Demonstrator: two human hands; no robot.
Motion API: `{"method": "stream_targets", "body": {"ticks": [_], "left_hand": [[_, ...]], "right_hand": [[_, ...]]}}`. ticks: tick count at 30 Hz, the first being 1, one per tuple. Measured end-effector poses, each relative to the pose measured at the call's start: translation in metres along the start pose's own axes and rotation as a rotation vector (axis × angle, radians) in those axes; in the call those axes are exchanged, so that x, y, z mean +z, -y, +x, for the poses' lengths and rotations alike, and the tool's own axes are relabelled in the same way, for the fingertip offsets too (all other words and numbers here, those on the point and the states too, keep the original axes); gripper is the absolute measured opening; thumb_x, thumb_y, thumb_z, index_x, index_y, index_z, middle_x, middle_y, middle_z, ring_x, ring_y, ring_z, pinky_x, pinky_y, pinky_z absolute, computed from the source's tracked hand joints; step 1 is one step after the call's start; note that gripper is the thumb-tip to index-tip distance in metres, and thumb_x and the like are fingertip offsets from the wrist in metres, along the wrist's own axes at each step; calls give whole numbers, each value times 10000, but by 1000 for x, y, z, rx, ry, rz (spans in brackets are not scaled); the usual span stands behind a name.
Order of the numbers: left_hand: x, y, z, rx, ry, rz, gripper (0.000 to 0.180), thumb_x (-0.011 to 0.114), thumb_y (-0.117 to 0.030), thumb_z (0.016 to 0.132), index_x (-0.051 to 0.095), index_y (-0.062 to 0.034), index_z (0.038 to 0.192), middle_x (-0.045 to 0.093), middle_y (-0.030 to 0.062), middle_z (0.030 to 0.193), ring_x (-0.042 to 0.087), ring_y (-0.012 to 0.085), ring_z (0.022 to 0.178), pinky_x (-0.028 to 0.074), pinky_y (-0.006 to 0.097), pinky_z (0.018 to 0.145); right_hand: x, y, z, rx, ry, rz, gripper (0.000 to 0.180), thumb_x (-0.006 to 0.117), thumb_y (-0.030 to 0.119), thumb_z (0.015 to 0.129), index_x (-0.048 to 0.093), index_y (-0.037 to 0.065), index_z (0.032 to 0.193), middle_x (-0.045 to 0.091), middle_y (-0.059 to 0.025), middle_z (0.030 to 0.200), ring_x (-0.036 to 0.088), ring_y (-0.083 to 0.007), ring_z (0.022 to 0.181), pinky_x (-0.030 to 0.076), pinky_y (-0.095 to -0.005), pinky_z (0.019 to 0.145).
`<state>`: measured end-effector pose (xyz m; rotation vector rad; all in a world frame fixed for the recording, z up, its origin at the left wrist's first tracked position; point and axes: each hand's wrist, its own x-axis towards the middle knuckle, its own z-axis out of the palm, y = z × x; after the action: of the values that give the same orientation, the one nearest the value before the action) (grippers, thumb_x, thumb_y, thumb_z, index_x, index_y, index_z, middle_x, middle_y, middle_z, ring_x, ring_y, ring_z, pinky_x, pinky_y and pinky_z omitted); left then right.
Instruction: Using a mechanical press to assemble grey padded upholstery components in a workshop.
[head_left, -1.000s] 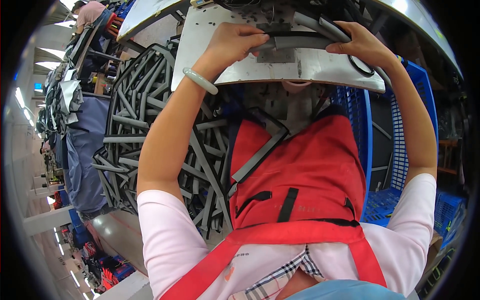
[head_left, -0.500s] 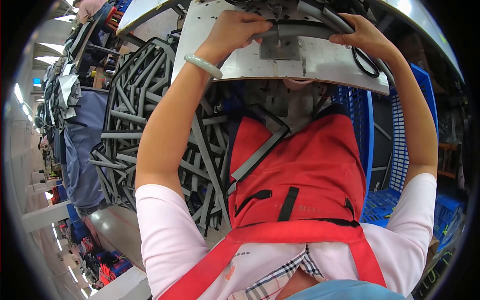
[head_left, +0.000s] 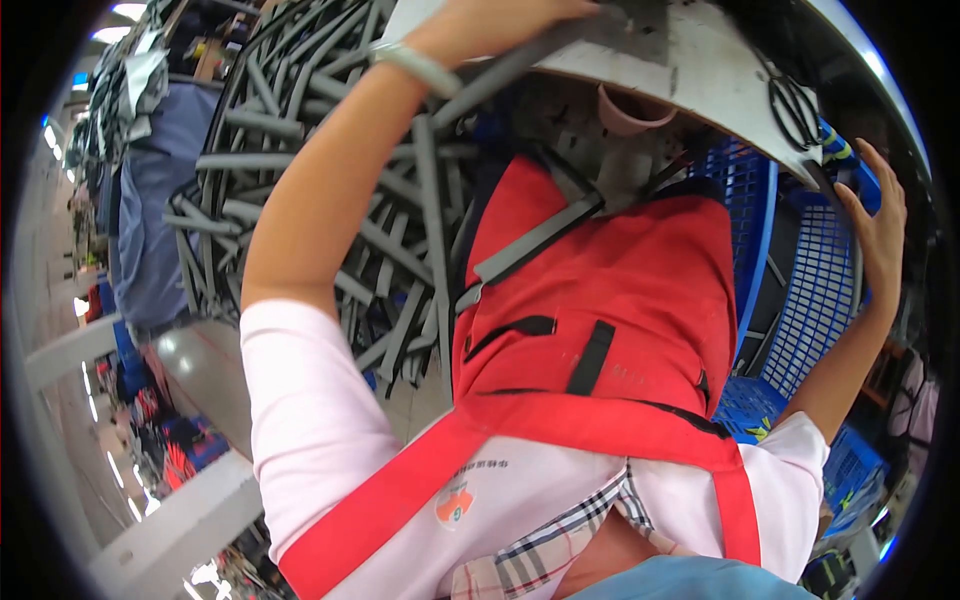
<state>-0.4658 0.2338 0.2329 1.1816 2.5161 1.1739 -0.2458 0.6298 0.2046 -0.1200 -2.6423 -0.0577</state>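
My left hand [head_left: 500, 22] is at the top edge above the sewing table, its fingers partly cut off by the picture's edge. They are closed on a grey padded strip [head_left: 530, 58], which slants down to the left across the table's front edge. Far to the right, my right hand [head_left: 880, 225] is raised beside the table's right corner, fingers and thumb apart. A dark strip [head_left: 822, 180] hangs off that corner close to its thumb; I make out nothing in its grip. Across my red apron lies another grey strip with black edging [head_left: 535, 240].
A large heap of grey strips [head_left: 385, 245] lies to my left. The white tabletop [head_left: 690, 100] carries black loops [head_left: 790, 110] near its right corner. Below the table are a pink bowl [head_left: 632, 112] and, at right, a blue plastic crate [head_left: 810, 300].
My right hand has let go of the strip on the table and swung out right and down. My left hand has shifted slightly up, with its strip drawn toward the left. The view has shifted.
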Motion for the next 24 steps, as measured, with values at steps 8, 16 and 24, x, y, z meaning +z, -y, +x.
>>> {"method": "stream_targets", "body": {"ticks": [8,16,24], "left_hand": [[111,-71,-30,594,-168,-20,190,621,-224,823,740,-120,928,674,102,866,654,294,843,516,407,794],[92,41,-157,-267,283,-293,164,643,-130,872,603,17,933,607,104,694,540,143,633,464,294,631],[76,17,-133,-480,409,-888,407,470,-379,1008,610,0,1057,577,2,787,525,90,694,466,234,680]], "right_hand": [[107,215,-33,271,149,1507,344,632,198,921,538,33,1209,581,-8,814,537,-85,732,416,-232,626],[69,160,-47,640,319,1863,338,559,225,975,543,61,1270,487,19,733,506,-75,665,408,-213,590],[28,188,-73,186,754,1319,430,726,92,815,595,32,1221,667,-40,981,640,-173,970,509,-293,865]]}}
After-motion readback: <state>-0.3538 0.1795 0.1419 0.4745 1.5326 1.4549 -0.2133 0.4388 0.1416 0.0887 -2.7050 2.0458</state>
